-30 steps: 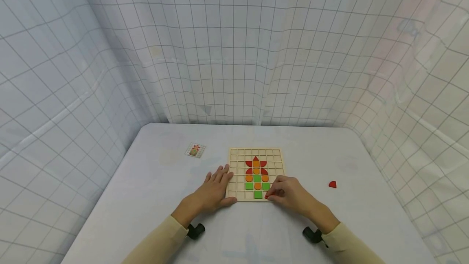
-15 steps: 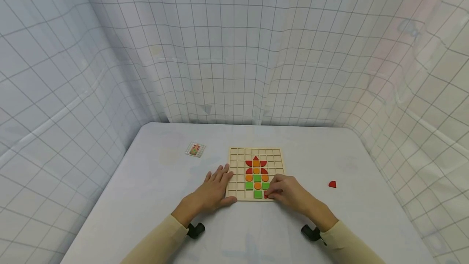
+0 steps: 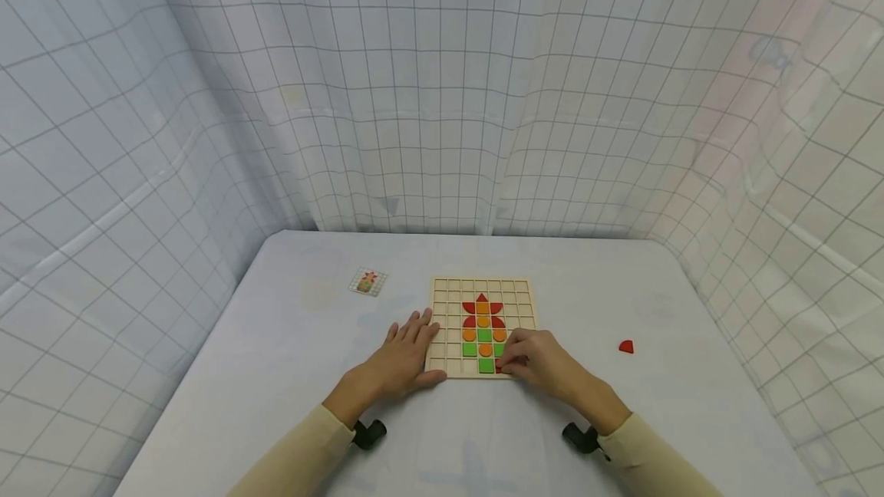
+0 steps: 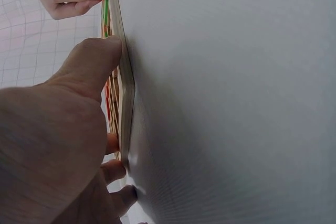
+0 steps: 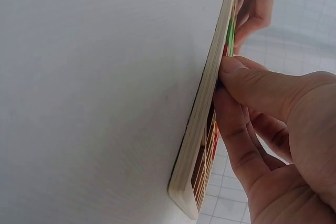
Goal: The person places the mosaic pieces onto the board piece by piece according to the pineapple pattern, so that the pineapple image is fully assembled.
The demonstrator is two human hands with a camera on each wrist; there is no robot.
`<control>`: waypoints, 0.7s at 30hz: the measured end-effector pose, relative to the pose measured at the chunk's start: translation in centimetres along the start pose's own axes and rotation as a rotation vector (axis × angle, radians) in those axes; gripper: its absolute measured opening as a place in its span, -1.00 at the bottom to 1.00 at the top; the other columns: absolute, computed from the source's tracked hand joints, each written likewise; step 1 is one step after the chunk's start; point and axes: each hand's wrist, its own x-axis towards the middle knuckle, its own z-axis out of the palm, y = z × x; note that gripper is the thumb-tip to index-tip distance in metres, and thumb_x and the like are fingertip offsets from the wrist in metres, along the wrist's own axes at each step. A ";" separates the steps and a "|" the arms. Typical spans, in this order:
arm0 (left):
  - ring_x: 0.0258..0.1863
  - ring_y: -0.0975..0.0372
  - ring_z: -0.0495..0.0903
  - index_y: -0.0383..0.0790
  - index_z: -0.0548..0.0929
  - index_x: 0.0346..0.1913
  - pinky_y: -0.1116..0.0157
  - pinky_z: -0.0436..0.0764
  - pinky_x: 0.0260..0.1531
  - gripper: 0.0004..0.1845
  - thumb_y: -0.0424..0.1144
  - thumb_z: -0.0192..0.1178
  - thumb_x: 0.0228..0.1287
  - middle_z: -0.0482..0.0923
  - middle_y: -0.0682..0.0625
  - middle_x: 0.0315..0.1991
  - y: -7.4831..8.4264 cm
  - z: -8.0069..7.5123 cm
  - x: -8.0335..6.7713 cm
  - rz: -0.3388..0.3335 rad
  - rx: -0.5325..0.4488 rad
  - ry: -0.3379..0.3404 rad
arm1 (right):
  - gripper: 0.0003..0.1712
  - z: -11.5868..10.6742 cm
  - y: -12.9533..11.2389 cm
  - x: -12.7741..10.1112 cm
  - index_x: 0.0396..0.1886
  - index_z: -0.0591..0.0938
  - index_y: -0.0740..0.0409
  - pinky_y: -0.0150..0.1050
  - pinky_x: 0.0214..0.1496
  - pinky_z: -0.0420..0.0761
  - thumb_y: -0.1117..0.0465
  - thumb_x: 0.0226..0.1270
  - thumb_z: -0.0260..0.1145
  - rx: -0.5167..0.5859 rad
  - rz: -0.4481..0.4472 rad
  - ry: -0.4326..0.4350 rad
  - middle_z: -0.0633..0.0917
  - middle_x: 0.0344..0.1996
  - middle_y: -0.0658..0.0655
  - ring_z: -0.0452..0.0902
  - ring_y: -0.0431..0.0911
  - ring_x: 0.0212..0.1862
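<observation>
Head view: square pale wooden grid board point(image 3: 447, 290) lying flat at lower centre of the frame on a white table point(image 3: 290, 343), filled down its middle columns with red, orange and green tiles in a flower-like figure. Left hand point(image 3: 400, 363) resting flat at the board's left edge, fingers straight on the frame, thumb against the near edge. Right hand point(image 3: 545, 363) at the board's lower right corner, fingertips pinched on a small red tile point(image 3: 499, 366) beside the lowest green square. Loose red piece point(image 3: 626, 347) well apart at right; small pattern card point(image 3: 367, 282) at upper left of the board.

Left wrist view: board point(image 4: 126, 103) seen edge-on, thumb point(image 4: 92, 66) pressing its side, fingers below touching the rim.

Right wrist view: board edge point(image 5: 210, 103) running diagonally, thumb and forefinger point(image 5: 247, 85) closed together at the red tile point(image 5: 225, 50).
</observation>
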 end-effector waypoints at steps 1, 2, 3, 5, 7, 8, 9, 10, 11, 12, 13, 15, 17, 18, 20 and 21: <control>0.95 -0.28 -0.02 -0.36 0.21 0.83 -0.42 0.09 0.86 0.01 0.19 0.39 0.70 -0.07 -0.35 0.95 0.0 0.0 0.0 0.000 0.000 0.000 | -0.85 0.0 0.0 0.0 -0.15 1.00 0.09 -0.41 -0.13 0.80 0.40 0.39 0.72 0.002 0.003 -0.003 0.87 -0.17 -0.02 0.77 -0.27 -0.15; 0.96 -0.28 -0.03 -0.36 0.21 0.83 -0.42 0.08 0.86 0.01 0.19 0.39 0.70 -0.08 -0.35 0.95 0.0 0.0 0.0 0.000 0.000 -0.001 | -0.85 0.0 -0.1 0.0 -0.15 1.00 0.09 -0.41 -0.12 0.80 0.40 0.39 0.72 0.002 0.007 -0.005 0.88 -0.17 -0.01 0.77 -0.27 -0.15; 0.95 -0.28 -0.03 -0.36 0.21 0.83 -0.42 0.08 0.86 0.00 0.19 0.39 0.70 -0.07 -0.35 0.95 -0.1 0.0 0.0 0.001 0.000 0.000 | -0.85 0.0 -0.1 0.0 -0.15 1.00 0.09 -0.41 -0.11 0.80 0.40 0.39 0.72 0.001 0.006 -0.005 0.88 -0.17 -0.01 0.77 -0.27 -0.14; 0.95 -0.28 -0.02 -0.35 0.21 0.83 -0.43 0.09 0.85 0.00 0.19 0.40 0.70 -0.07 -0.35 0.95 -0.2 0.1 0.1 0.004 0.004 0.001 | -0.86 -0.1 -0.2 0.0 -0.16 0.99 0.09 -0.40 -0.11 0.81 0.40 0.39 0.72 0.003 0.005 -0.001 0.89 -0.17 -0.01 0.78 -0.26 -0.14; 0.95 -0.28 -0.02 -0.34 0.21 0.83 -0.43 0.09 0.85 0.00 0.18 0.40 0.69 -0.06 -0.34 0.95 -0.3 0.2 0.1 0.008 0.008 0.003 | -0.86 -0.3 -0.3 -0.1 -0.16 0.99 0.10 -0.39 -0.09 0.82 0.39 0.39 0.73 0.009 0.012 0.003 0.90 -0.17 0.00 0.78 -0.26 -0.13; 0.95 -0.28 -0.02 -0.34 0.21 0.84 -0.43 0.09 0.85 0.00 0.18 0.40 0.70 -0.07 -0.33 0.95 -0.3 0.2 0.2 0.008 0.010 0.002 | -0.86 -0.3 -0.3 -0.2 -0.16 0.99 0.10 -0.39 -0.08 0.82 0.39 0.38 0.73 0.012 0.016 0.007 0.90 -0.17 -0.01 0.77 -0.27 -0.12; 0.95 -0.29 -0.01 -0.34 0.21 0.83 -0.44 0.09 0.85 0.00 0.18 0.40 0.69 -0.06 -0.34 0.95 -0.3 0.2 0.2 0.010 0.011 0.004 | -0.86 -0.4 -0.3 -0.3 -0.15 0.99 0.09 -0.39 -0.08 0.82 0.38 0.38 0.73 0.015 0.022 0.011 0.90 -0.17 -0.01 0.77 -0.28 -0.13; 0.95 -0.28 -0.01 -0.34 0.21 0.84 -0.43 0.09 0.85 0.01 0.19 0.40 0.69 -0.06 -0.34 0.95 -0.3 0.2 0.2 0.010 0.013 0.003 | -0.86 -0.5 -0.2 -0.5 -0.15 0.98 0.09 -0.39 -0.07 0.82 0.38 0.39 0.73 0.022 0.033 0.014 0.90 -0.17 -0.02 0.76 -0.30 -0.13; 0.95 -0.29 -0.01 -0.34 0.21 0.83 -0.44 0.10 0.85 0.01 0.19 0.40 0.69 -0.05 -0.34 0.95 -0.3 0.3 0.2 0.011 0.012 0.006 | -0.86 -0.6 -0.2 -0.6 -0.14 0.98 0.08 -0.40 -0.06 0.82 0.36 0.39 0.74 0.028 0.042 0.019 0.89 -0.17 -0.04 0.75 -0.31 -0.13; 0.95 -0.28 -0.01 -0.34 0.21 0.84 -0.43 0.10 0.85 0.01 0.20 0.39 0.69 -0.06 -0.34 0.95 -0.3 0.3 0.2 0.008 0.013 0.002 | -0.86 -0.7 -0.1 -0.8 -0.13 0.98 0.07 -0.40 -0.06 0.82 0.35 0.40 0.74 0.033 0.053 0.026 0.89 -0.17 -0.05 0.73 -0.33 -0.13; 0.95 -0.29 -0.01 -0.35 0.21 0.83 -0.43 0.10 0.85 0.01 0.21 0.39 0.69 -0.06 -0.35 0.95 -0.2 0.3 0.2 0.009 0.011 0.003 | -0.87 -0.9 0.0 -1.1 -0.14 0.98 0.06 -0.40 -0.07 0.82 0.34 0.40 0.74 0.036 0.062 0.036 0.88 -0.18 -0.06 0.72 -0.34 -0.14; 0.95 -0.28 -0.01 -0.35 0.21 0.83 -0.43 0.10 0.85 0.02 0.22 0.39 0.69 -0.06 -0.35 0.95 -0.2 0.3 0.1 0.005 0.010 0.003 | -0.86 -1.3 0.2 -1.5 -0.15 0.97 0.05 -0.40 -0.08 0.82 0.35 0.40 0.74 0.043 0.080 0.060 0.87 -0.19 -0.08 0.70 -0.35 -0.16; 0.95 -0.28 -0.01 -0.35 0.22 0.83 -0.43 0.11 0.85 0.02 0.22 0.40 0.68 -0.06 -0.35 0.95 -0.1 0.2 0.1 0.001 0.007 0.002 | -0.85 -1.7 0.5 -2.1 -0.16 0.96 0.04 -0.41 -0.09 0.81 0.36 0.40 0.74 0.041 0.100 0.087 0.87 -0.18 -0.09 0.67 -0.35 -0.17; 0.95 -0.28 -0.01 -0.35 0.22 0.83 -0.43 0.11 0.85 0.02 0.22 0.40 0.68 -0.06 -0.34 0.95 -0.1 0.2 0.1 -0.002 0.007 0.001 | -0.84 -1.9 0.7 -2.4 -0.17 0.96 0.05 -0.40 -0.10 0.81 0.38 0.38 0.74 0.038 0.109 0.101 0.87 -0.18 -0.09 0.67 -0.35 -0.18; 0.95 -0.28 -0.01 -0.35 0.22 0.82 -0.43 0.11 0.85 0.02 0.22 0.41 0.68 -0.06 -0.34 0.95 0.0 0.2 0.1 -0.004 0.005 0.002 | -0.82 -2.4 1.1 -2.9 -0.16 0.95 0.05 -0.40 -0.10 0.82 0.40 0.37 0.74 0.029 0.119 0.128 0.87 -0.18 -0.08 0.67 -0.35 -0.18; 0.95 -0.28 -0.01 -0.34 0.22 0.82 -0.43 0.11 0.85 0.02 0.22 0.41 0.67 -0.05 -0.34 0.95 0.0 0.1 0.1 -0.005 0.005 0.003 | -0.81 -2.6 1.3 -3.1 -0.16 0.95 0.06 -0.40 -0.09 0.82 0.41 0.36 0.74 0.020 0.124 0.141 0.87 -0.18 -0.08 0.68 -0.35 -0.18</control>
